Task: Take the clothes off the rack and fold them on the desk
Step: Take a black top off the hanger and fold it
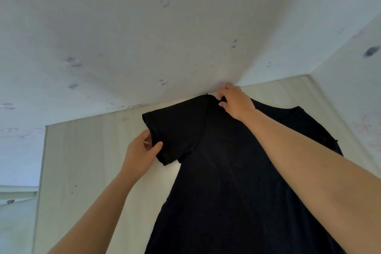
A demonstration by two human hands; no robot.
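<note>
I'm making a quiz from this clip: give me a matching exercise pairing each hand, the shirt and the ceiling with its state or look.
Column one:
1. left hand
2. right hand
3. black T-shirt
4. ceiling

Column two:
A. hanging up high
B. white with faint smudges
C. pinching the sleeve hem
D. gripping at the collar

Pairs: 1-C, 2-D, 3-A, 4-B

White ceiling (123,27) is filling the whole top of the frame, showing faint purplish smudges (one darker blotch at far right). Pale wood-grain panel (86,171) is running across the lower left below it.
</note>
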